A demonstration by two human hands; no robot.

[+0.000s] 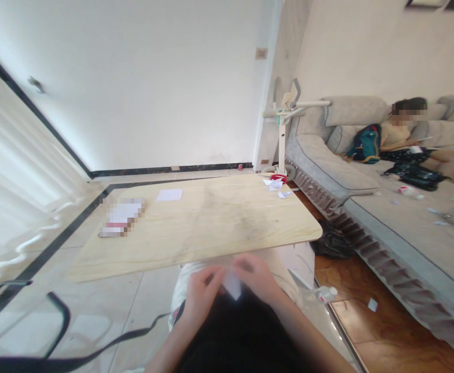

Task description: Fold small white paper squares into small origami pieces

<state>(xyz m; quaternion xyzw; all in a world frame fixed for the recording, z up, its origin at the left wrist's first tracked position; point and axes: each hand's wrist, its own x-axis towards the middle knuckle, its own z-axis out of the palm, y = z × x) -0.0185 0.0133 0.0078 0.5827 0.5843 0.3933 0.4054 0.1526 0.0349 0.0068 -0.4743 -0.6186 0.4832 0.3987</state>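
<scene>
Both my hands are low in the view, just below the near edge of a light wooden table (195, 228). My left hand (201, 292) and my right hand (255, 277) pinch a small piece of white paper (232, 285) between them, fingers closed on it. My forearms run down to the bottom edge over dark clothing.
On the table lie a white sheet (169, 195), a blurred-out item (121, 217) and folded paper bits with a red object (278, 181) at the far right. A grey sofa (385, 207) with a seated person (409, 134) fills the right. A black bag (333, 242) lies on the floor.
</scene>
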